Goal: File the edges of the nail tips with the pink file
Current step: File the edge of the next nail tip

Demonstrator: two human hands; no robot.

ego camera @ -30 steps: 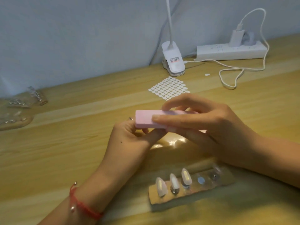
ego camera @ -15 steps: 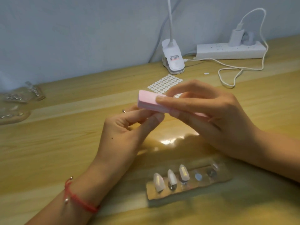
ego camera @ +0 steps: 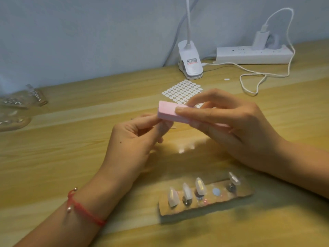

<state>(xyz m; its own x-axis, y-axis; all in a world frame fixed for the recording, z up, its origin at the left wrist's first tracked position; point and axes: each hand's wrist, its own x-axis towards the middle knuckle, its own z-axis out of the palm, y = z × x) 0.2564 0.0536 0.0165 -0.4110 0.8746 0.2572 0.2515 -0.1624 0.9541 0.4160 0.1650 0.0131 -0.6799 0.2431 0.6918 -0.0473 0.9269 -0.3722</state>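
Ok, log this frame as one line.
step: filing | right hand: grips pink rectangular foam file | left hand: pinched under file end, item hidden | cardboard strip: four pale nail tips mounted

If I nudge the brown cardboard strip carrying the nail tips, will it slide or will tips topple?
The brown cardboard strip lies thin and flat on the wooden table, so it probably slides easily. The pale nail tips stand raised on small mounts; a knock may dislodge them. The rightmost tip sits tilted, hinting at weak hold.
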